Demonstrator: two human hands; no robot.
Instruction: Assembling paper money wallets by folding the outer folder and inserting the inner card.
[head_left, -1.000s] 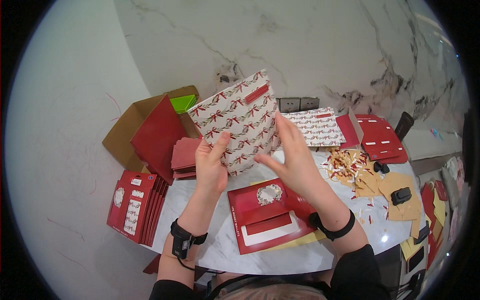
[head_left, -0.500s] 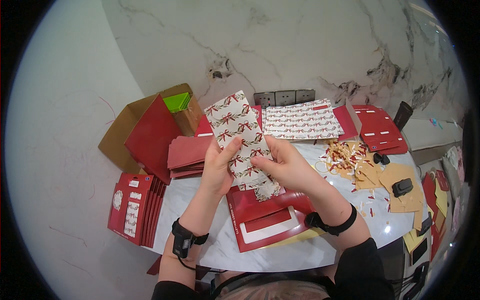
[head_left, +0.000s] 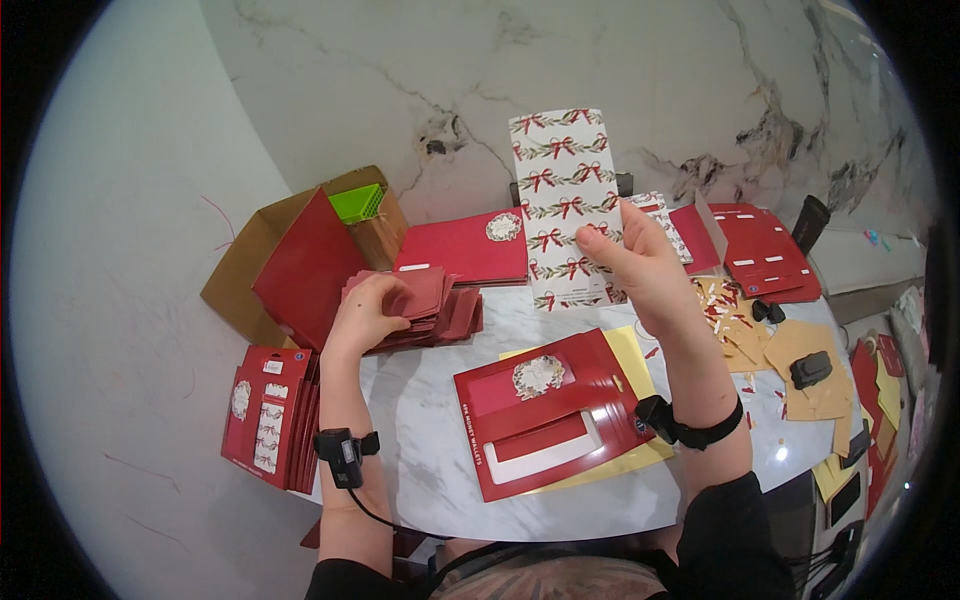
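Note:
My right hand (head_left: 645, 262) holds a long white paper wallet (head_left: 566, 190) upright, its thumb across the front. Rows of green garlands and red bows cover it. My left hand (head_left: 370, 318) curls over a pile of dull red envelopes (head_left: 440, 308) at the left of the table, its thumb and fingers gripping the upper ones. Between my forearms lies a red card package (head_left: 545, 410) with a long cut-out window and a white floral cut-out (head_left: 538, 376) on it. A yellow sheet (head_left: 640, 455) shows from underneath.
Finished-looking red packages (head_left: 265, 415) stand stacked at the left edge, near an open cardboard box (head_left: 240, 270) with a green basket (head_left: 357, 203). A red folder pile (head_left: 460, 245) lies behind. Paper scraps (head_left: 735, 330), tan sheets (head_left: 815, 400) and more red packages (head_left: 765, 250) crowd the right.
My left hand has let go of the patterned wallet and moved left onto the red envelopes. My right hand has raised the wallet and carried it right, uncovering the package and floral cut-out.

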